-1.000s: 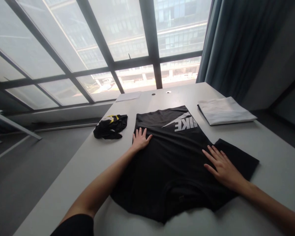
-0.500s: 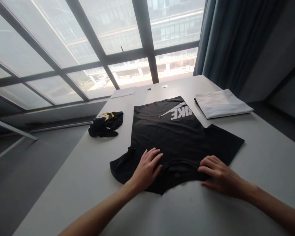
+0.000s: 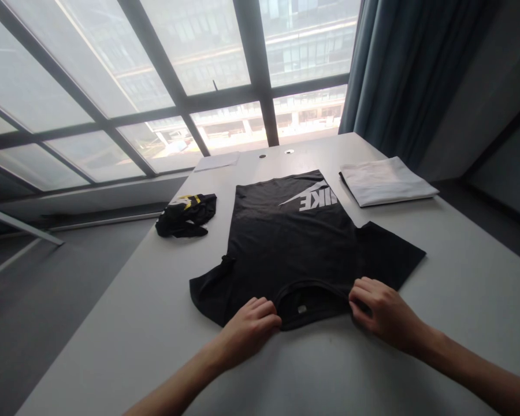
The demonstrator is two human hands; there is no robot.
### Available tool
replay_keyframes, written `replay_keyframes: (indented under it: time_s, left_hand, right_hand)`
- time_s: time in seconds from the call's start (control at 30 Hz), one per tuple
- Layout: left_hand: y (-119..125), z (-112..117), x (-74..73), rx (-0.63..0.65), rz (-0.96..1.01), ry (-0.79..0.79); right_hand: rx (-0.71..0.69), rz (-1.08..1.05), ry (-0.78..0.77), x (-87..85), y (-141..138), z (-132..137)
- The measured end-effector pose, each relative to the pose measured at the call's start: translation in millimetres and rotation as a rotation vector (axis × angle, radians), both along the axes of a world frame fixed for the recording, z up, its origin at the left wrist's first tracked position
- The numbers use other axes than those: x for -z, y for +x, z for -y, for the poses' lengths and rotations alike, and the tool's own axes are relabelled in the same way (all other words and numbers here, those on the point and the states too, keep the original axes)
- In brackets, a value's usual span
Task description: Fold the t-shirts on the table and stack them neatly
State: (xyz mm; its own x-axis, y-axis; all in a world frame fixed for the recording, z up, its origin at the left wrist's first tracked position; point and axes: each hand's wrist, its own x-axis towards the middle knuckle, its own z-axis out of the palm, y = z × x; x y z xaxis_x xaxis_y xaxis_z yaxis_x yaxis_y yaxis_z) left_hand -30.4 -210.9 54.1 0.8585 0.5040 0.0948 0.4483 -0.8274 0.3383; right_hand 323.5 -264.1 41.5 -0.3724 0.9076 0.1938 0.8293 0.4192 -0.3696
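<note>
A black T-shirt (image 3: 292, 242) with a white Nike print lies spread on the table, its neck opening toward me and its hem toward the window. My left hand (image 3: 253, 323) is closed on the shirt's shoulder edge, just left of the collar. On the collar's other side, my right hand (image 3: 379, 306) pinches the fabric between thumb and fingers. Between the two hands the neck opening gapes, and a small pale label shows inside it. The left sleeve is somewhat bunched, while the right one lies flat.
A crumpled black garment (image 3: 186, 215) with yellow and white marks lies left of the shirt. At the right rests a folded white cloth (image 3: 387, 182) with a dark layer under it. A thin white sheet (image 3: 216, 161) and two cable holes are at the table's (image 3: 156, 323) far end.
My left hand has gone from lying spread on the shirt to gripping its edge near the collar. My right fingers have closed on the fabric. The neck opening has widened, uncovering the label.
</note>
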Motion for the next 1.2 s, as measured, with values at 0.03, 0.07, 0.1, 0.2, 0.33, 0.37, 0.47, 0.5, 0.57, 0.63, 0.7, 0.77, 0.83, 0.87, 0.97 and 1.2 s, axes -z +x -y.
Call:
replay_keyframes:
  time_s: [0.03, 0.07, 0.1, 0.2, 0.33, 0.37, 0.47, 0.5, 0.57, 0.63, 0.7, 0.77, 0.83, 0.87, 0.97, 1.2]
  left_hand:
    - [-4.5, -1.8, -6.7, 0.012, -0.006, -0.093]
    - [-8.5, -5.5, -13.0, 0.016, -0.006, -0.18]
    - [-11.7, -11.3, -18.0, -0.001, 0.011, -0.244]
    - [-16.7, -41.5, -19.2, -0.243, 0.139, -0.205]
    - [-23.4, -88.8, 9.8, -0.558, 0.108, 0.103]
    - [-27.7, -97.0, 18.4, -0.596, 0.053, 0.152]
    - [-50.3, -110.0, 38.2, -0.709, -0.079, 0.245]
    - [-60.7, -111.7, 42.2, -0.754, -0.108, 0.265]
    - [-84.0, -114.3, 46.3, -0.861, -0.157, 0.285]
    - [-107.4, -117.7, 45.6, -0.967, -0.199, 0.286]
    - [-125.6, -121.2, 40.3, -1.045, -0.203, 0.302]
    - [-133.5, -121.8, 31.8, -1.079, -0.149, 0.363]
    - [-129.4, -116.7, 23.7, -1.053, -0.044, 0.432]
    - [-123.7, -112.0, 21.1, -1.006, 0.011, 0.446]
    - [-103.8, -94.0, 23.5, -0.776, 0.06, 0.373]
    - [-107.3, -75.6, 51.3, -0.681, -0.136, 0.146]
  right_hand:
    - [-0.033, -0.016, -0.054, -3.7, -1.5, 1.3]
    - [-0.067, -0.042, -0.11, -7.0, -2.8, 0.2]
    - [-0.092, -0.076, -0.152, -9.5, -3.7, -4.0]
    - [-0.044, -0.168, -0.084, -9.1, -1.6, -37.4]
    - [0.089, -0.046, 0.162, 15.5, 16.0, -98.8]
    - [0.12, 0.008, 0.167, 25.0, 21.8, -108.9]
    - [0.199, 0.117, 0.136, 53.4, 36.4, -118.6]
    - [0.21, 0.134, 0.133, 60.9, 39.5, -116.5]
    - [0.22, 0.146, 0.14, 70.2, 42.4, -109.1]
    - [0.224, 0.138, 0.156, 71.3, 41.9, -102.5]
    - [0.219, 0.119, 0.182, 66.0, 39.9, -99.0]
    - [0.218, 0.084, 0.227, 57.7, 39.1, -98.3]
    - [0.231, 0.026, 0.285, 50.0, 41.6, -98.8]
    - [0.248, -0.006, 0.316, 47.6, 44.5, -99.1]
    - [0.332, -0.028, 0.347, 50.4, 59.4, -99.6]
    - [0.503, 0.175, 0.131, 85.6, 96.5, -93.5]
